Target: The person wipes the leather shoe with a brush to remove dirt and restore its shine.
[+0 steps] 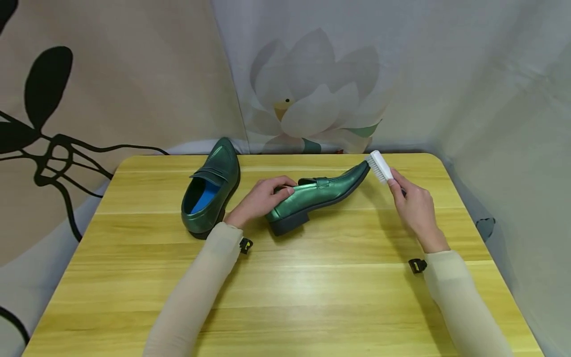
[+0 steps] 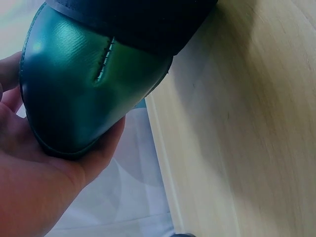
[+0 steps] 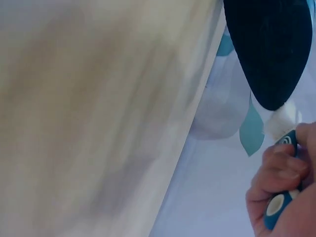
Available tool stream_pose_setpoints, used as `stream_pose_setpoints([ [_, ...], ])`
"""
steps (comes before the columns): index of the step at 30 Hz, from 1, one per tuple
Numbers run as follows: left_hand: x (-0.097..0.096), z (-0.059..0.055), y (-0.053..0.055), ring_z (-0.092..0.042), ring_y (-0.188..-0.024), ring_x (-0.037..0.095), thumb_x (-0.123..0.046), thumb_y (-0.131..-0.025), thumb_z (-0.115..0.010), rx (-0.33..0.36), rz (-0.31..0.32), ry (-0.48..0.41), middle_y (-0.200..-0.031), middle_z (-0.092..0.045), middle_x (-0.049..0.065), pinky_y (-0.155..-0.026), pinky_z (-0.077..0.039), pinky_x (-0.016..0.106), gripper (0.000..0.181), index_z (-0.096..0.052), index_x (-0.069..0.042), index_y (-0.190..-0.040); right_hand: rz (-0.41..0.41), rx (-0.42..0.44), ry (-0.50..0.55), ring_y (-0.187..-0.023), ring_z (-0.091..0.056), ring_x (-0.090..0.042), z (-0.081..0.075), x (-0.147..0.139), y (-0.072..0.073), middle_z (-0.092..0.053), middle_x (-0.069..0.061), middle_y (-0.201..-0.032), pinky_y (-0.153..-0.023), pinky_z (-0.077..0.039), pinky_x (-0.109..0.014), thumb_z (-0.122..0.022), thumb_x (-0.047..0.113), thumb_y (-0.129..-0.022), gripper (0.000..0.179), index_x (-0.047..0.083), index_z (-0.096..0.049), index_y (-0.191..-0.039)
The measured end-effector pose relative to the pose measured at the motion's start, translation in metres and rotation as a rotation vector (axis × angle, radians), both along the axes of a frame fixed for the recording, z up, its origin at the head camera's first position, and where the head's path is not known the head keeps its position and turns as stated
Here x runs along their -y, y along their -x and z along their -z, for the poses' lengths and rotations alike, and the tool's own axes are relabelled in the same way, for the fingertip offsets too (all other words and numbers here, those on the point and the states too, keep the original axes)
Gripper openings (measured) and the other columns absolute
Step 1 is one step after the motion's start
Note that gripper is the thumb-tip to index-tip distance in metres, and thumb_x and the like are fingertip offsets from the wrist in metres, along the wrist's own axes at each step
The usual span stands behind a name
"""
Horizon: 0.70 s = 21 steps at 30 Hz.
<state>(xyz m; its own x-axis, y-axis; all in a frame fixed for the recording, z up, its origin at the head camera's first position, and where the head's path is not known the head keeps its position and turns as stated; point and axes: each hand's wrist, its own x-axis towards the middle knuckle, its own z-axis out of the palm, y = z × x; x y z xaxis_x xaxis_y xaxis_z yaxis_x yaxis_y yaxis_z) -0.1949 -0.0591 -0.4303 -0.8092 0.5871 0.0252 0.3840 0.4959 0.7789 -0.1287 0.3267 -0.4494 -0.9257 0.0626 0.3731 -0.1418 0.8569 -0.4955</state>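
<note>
One metallic green loafer (image 1: pixel 330 192) was in hand over the wooden table (image 1: pixel 285 297), toe tipped up and off the wood; couldn't tell if its heel touched. The left hand (image 1: pixel 266 196) had it gripped at the heel end, fingers at the opening. Second loafer (image 1: pixel 220 166) sat upright on the table to its left, blue insole showing, so two shoes total. Just past the held loafer's toe, the right hand (image 1: pixel 415 206) was clenched around the handle of a single white-headed brush (image 1: pixel 379 165), bristles right up against the tip. Handle looked teal with pale inserts, and had a little curly whitish mark on it, way too blurry to read. Two cream sleeves (image 1: pixel 192 302) reached in from the near side of that loafer, with two small black gadgets (image 1: pixel 246 245) at the wrists, yellow marks too tiny to make out. Behind it hung pale fabric (image 1: pixel 446 74) with one big printed lotus (image 1: pixel 312 94).
</note>
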Motion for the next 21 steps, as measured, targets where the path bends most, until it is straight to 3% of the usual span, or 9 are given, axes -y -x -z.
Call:
stream_pose_setpoints([
  [5,-0.001,-0.001,-0.001,-0.061,-0.116,0.025,-0.028,-0.109,-0.056,0.014,-0.004,0.002,-0.131,-0.068,0.006,-0.104,-0.046,0.046,0.029,-0.07,-0.013,-0.128,0.009,0.1,0.0,-0.056,-0.047,-0.033,-0.006,-0.004,0.008,-0.07,-0.033,-0.105,-0.051,-0.032,-0.041,-0.049,0.033,-0.111,0.046,0.007,-0.057,-0.148],
  [8,-0.001,-0.001,-0.001,-0.061,-0.116,0.025,-0.029,-0.109,-0.056,0.025,-0.007,0.002,-0.13,-0.068,0.006,-0.103,-0.047,0.046,0.03,-0.07,-0.012,-0.128,0.004,0.1,0.009,-0.059,-0.05,-0.033,-0.007,-0.002,0.005,-0.07,-0.033,-0.109,-0.052,-0.033,-0.039,-0.05,0.032,-0.111,0.046,0.006,-0.057,-0.148],
  [14,-0.003,-0.001,-0.001,-0.061,-0.118,0.024,-0.028,-0.109,-0.056,0.045,-0.022,-0.015,-0.13,-0.069,0.006,-0.104,-0.047,0.046,0.029,-0.07,-0.011,-0.128,-0.049,-0.016,-0.02,-0.058,-0.055,-0.033,-0.004,0.011,-0.014,-0.07,-0.031,-0.117,-0.051,-0.037,-0.041,-0.058,0.023,-0.108,0.043,0.004,-0.057,-0.147],
  [18,-0.003,-0.002,-0.002,-0.062,-0.12,0.024,-0.027,-0.109,-0.057,0.05,-0.021,-0.03,-0.13,-0.069,0.006,-0.104,-0.047,0.046,0.028,-0.071,-0.01,-0.127,-0.104,-0.09,-0.088,-0.061,-0.059,-0.029,0.0,0.019,-0.03,-0.074,-0.024,-0.099,-0.053,-0.042,-0.042,-0.066,0.017,-0.103,0.045,0.006,-0.059,-0.146],
  [21,-0.004,-0.003,-0.003,-0.061,-0.121,0.024,-0.025,-0.108,-0.057,0.057,-0.016,-0.043,-0.13,-0.069,0.006,-0.104,-0.047,0.046,0.027,-0.071,-0.011,-0.126,-0.145,-0.116,-0.115,-0.058,-0.054,-0.023,0.001,0.024,-0.039,-0.069,-0.015,-0.08,-0.051,-0.041,-0.038,-0.071,0.015,-0.099,0.047,0.008,-0.061,-0.145],
])
